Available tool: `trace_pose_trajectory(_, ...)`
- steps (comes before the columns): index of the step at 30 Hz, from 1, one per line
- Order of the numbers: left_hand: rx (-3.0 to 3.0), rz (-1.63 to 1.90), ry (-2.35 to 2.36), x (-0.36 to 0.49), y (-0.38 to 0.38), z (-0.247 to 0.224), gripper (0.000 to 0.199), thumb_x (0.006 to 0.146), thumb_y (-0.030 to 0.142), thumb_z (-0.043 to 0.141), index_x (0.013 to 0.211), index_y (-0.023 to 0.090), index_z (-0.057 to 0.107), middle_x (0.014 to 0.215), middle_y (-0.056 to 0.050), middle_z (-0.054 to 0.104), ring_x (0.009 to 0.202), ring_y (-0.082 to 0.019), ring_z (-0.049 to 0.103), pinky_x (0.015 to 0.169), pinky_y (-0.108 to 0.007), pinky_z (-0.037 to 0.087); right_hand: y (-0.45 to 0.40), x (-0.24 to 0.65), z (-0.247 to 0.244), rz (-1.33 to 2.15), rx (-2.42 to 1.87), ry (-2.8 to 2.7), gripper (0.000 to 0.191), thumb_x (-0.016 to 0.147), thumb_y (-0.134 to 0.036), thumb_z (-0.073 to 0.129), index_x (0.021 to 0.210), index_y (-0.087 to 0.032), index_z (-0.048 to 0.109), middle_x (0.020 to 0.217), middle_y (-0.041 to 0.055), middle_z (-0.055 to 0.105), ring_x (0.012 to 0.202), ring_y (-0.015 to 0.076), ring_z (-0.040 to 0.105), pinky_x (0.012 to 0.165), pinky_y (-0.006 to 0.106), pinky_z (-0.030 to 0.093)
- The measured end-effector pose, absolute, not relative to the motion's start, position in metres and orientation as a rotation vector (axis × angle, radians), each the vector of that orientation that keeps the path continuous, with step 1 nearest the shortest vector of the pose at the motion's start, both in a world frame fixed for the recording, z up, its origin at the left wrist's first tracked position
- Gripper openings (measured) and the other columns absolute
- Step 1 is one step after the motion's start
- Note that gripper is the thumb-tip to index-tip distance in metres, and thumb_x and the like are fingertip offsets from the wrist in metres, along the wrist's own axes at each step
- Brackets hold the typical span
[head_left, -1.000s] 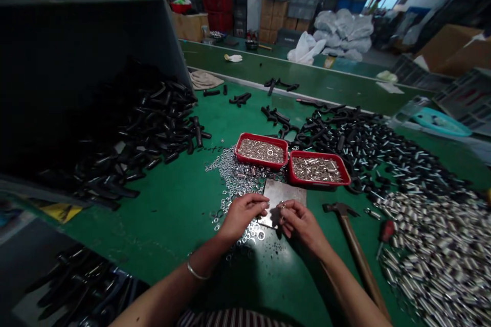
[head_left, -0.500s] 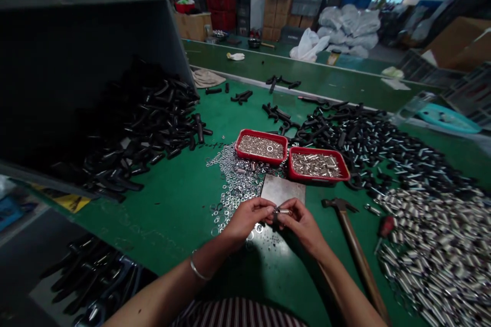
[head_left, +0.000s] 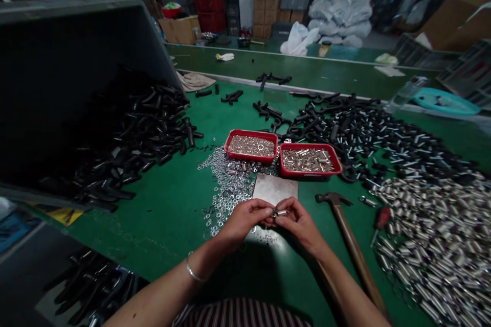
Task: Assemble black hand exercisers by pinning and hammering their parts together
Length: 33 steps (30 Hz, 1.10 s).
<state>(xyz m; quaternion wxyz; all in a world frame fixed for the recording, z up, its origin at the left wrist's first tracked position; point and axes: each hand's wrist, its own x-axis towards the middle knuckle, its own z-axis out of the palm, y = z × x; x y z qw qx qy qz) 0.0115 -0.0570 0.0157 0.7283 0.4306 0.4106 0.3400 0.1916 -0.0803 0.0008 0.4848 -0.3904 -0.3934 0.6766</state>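
My left hand point(head_left: 245, 217) and right hand point(head_left: 298, 219) meet nearly fingertip to fingertip, thumbs and forefingers pinched. Both forearms slant inward from behind the fingers; a bangle circles my left wrist.

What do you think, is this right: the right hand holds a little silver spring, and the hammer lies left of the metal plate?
Not quite: the head view shows the hammer to the right of the metal plate, not left. The right hand does hold a little silver spring.
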Motion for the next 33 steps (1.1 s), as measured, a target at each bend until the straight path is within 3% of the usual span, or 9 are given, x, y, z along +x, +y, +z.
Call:
trace_pose_trajectory(13,0.839,0.824,1.003,0.008,-0.063,0.016,0.037,0.074,0.041,0.078,0.094,0.011,0.07,0.072,-0.004,0.068,0.067,-0.014,0.063,0.07,-0.027,0.05,-0.077,0.186,-0.002,1.586,-0.992,-1.017,0.031,0.073,-0.036,0.082,0.088,-0.026,0.058,0.085,-0.0016,0.064,0.076,0.0159,0.063,0.073,0.032,0.052)
trace_pose_trajectory(21,0.879,0.812,0.962,0.0,-0.065,0.021,0.031,0.078,0.038,0.076,0.092,0.011,0.071,0.07,-0.004,0.069,0.069,-0.014,0.064,0.071,-0.026,0.05,-0.078,0.18,-0.01,1.731,-0.943,-0.897,0.031,0.074,-0.032,0.081,0.091,-0.025,0.056,0.085,-0.0021,0.065,0.072,0.0142,0.063,0.073,0.031,0.051)
trace_pose_trajectory(29,0.811,0.838,0.845,-0.001,-0.067,0.007,0.033,0.075,0.039,0.078,0.093,0.012,0.071,0.078,-0.007,0.071,0.055,-0.012,0.06,0.055,-0.025,0.047,-0.064,0.188,-0.006,1.817,-0.969,-0.989,0.026,0.074,-0.037,0.081,0.085,-0.023,0.062,0.085,0.0014,0.066,0.073,0.0171,0.063,0.069,0.032,0.052)
trace_pose_trajectory(33,1.069,0.946,1.041,-0.004,-0.065,0.004,0.028,0.079,0.039,0.073,0.092,0.014,0.073,0.07,-0.005,0.066,0.05,-0.012,0.059,0.051,-0.025,0.045,-0.05,0.196,0.001,1.568,-1.231,-1.216,0.031,0.067,-0.041,0.085,0.085,-0.023,0.067,0.083,0.0033,0.068,0.076,0.0208,0.064,0.069,0.031,0.054)
